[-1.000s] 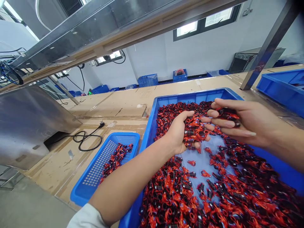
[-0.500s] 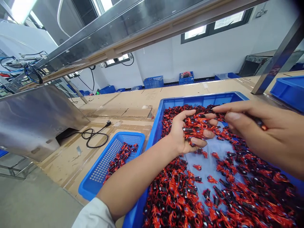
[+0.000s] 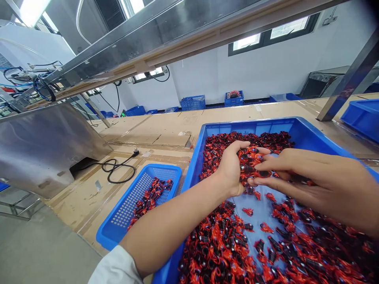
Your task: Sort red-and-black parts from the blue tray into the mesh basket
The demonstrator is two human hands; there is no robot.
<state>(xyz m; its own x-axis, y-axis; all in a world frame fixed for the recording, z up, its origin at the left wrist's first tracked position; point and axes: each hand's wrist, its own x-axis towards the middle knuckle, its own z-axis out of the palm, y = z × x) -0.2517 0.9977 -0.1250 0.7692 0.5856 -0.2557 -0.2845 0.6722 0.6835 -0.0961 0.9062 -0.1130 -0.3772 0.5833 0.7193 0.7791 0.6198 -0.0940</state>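
My left hand (image 3: 232,167) is cupped, palm up, around a handful of small red and black parts (image 3: 250,157), above a large blue tray (image 3: 194,161). My right hand (image 3: 308,177) reaches in from the right, its fingers touching the parts in my left palm. More red and black parts show between the right hand's fingers and its palm. Many loose parts (image 3: 219,252) cover much of the tray's bottom. Left of the tray stands a smaller blue basket (image 3: 121,211) with a pile of the same parts (image 3: 151,197).
A black cable with a plug (image 3: 118,167) lies on the cardboard-covered table (image 3: 85,205). A metal box (image 3: 56,146) stands at the left. A metal beam (image 3: 142,37) crosses overhead, and a post (image 3: 337,94) rises beside a blue bin (image 3: 363,118) at the right.
My right hand has moved down and left, and its fingers now meet the parts in my left hand. My left hand has shifted slightly right. The camera view has shifted a little.
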